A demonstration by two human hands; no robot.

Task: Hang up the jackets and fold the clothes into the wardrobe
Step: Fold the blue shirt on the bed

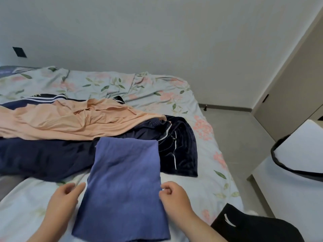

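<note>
Lying lengthwise near-to-far on the floral bed sheet (206, 137), the folded periwinkle cotton garment (125, 180) sits between both hands: left hand (63, 194) relaxed beside its left edge, right hand (174, 194) curled at its right edge (whether pinching, I cannot tell).

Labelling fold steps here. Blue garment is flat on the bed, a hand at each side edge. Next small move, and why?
Probably fold the near end of the blue garment over its far end. It lies flat on the bed as a long narrow strip, the left hand and right hand at its side edges near that end, so halving its length looks due.
</note>
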